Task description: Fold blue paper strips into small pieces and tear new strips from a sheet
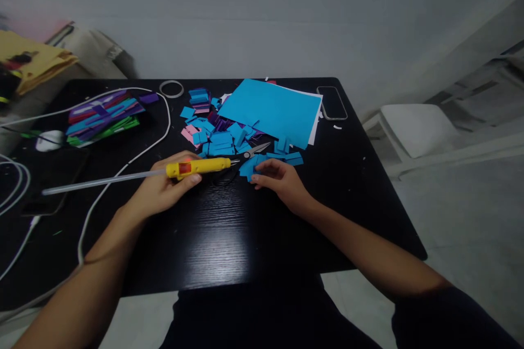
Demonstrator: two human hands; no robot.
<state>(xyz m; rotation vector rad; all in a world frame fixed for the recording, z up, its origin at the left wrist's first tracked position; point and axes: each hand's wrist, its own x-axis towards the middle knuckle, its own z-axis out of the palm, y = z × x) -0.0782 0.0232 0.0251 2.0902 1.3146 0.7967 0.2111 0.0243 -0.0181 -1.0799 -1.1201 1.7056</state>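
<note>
In from the front edge of the table (307,240), the left hand (166,188) wrapped round a glue gun (208,166) should aim clear of the right hand (282,181) pinching blue paper (248,167)

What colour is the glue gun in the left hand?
Yellow; the glue gun shows best in the head view.

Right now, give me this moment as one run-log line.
left hand: holding yellow glue gun | right hand: holding blue paper | nearby: scissors, large blue sheet | surface: black table
</note>
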